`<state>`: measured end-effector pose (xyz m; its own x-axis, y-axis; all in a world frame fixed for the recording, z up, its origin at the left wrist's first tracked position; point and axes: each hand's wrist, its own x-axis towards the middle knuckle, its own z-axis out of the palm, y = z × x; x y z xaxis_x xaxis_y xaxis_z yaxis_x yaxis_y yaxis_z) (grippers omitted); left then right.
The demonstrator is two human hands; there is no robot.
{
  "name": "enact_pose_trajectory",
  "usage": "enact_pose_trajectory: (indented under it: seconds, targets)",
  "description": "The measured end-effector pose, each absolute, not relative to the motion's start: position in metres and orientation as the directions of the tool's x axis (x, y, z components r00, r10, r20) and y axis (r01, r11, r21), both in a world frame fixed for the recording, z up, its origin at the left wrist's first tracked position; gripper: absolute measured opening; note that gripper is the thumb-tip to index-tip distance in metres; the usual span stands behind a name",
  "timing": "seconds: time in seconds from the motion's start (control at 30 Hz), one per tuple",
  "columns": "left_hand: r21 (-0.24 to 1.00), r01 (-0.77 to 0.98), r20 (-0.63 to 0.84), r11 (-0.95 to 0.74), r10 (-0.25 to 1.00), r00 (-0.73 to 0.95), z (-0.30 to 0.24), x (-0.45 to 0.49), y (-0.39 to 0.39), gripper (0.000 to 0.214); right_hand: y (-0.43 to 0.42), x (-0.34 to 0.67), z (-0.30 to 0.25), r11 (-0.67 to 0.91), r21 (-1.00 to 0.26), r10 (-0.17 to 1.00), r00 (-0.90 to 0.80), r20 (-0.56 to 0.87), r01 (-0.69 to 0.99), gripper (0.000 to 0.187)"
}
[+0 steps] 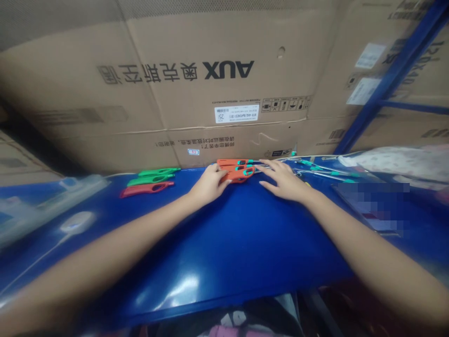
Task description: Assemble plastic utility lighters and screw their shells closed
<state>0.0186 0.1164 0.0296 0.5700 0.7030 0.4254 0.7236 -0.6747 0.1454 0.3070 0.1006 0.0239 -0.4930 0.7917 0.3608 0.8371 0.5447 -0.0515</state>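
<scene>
both arms reach across the blue table [224,243] to a small bunch of orange lighters [242,173] lying side by side near its far edge, just in front of a big cardboard box [196,93]. the left hand [209,181] lies on the left end of the orange lighters with its fingers bent over them; a real grip cannot be told. the right hand [285,180] is flat and spread open on the table at their right end. two green lighters [154,176] and a red lighter [145,189] lie well apart to the left, and thin metal rods [326,172] with green ends lie to the right
</scene>
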Motion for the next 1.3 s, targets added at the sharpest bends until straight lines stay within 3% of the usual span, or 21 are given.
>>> enact_pose_trajectory:
  seconds: [0.2, 0.43, 0.6, 1.07, 1.17, 1.3]
  targets:
    - [0.1, 0.716, 0.34, -0.691, 0.7, 0.628, 0.03, 0.013, 0.145, 0.023, 0.11, 0.299, 0.006, 0.517, -0.12, 0.849, -0.49, 0.197, 0.848, 0.06]
    - [0.022, 0.716, 0.313, -0.697, 0.685, 0.657, 0.031, 0.004, 0.143, 0.031, 0.112, 0.3, 0.003, 0.5, -0.171, 0.862, -0.469, 0.19, 0.849, 0.062]
    - [-0.03, 0.711, 0.314, -0.702, 0.669, 0.674, 0.028, 0.01, 0.128, 0.051, 0.111, 0.298, 0.004, 0.501, -0.166, 0.86, -0.467, 0.208, 0.849, 0.058]
    - [-0.112, 0.78, 0.365, -0.616, 0.704, 0.609, 0.021, 0.019, 0.136, 0.034, 0.108, 0.295, 0.007, 0.462, -0.177, 0.887, -0.451, 0.104, 0.869, 0.064]
    - [-0.116, 0.783, 0.363, -0.611, 0.708, 0.606, 0.022, 0.02, 0.134, 0.034, 0.106, 0.294, 0.009, 0.501, -0.173, 0.862, -0.474, 0.178, 0.848, 0.06]
    - [-0.12, 0.791, 0.362, -0.6, 0.715, 0.598, 0.024, 0.021, 0.133, 0.032, 0.102, 0.289, 0.014, 0.567, -0.144, 0.792, -0.488, 0.367, 0.811, 0.041]
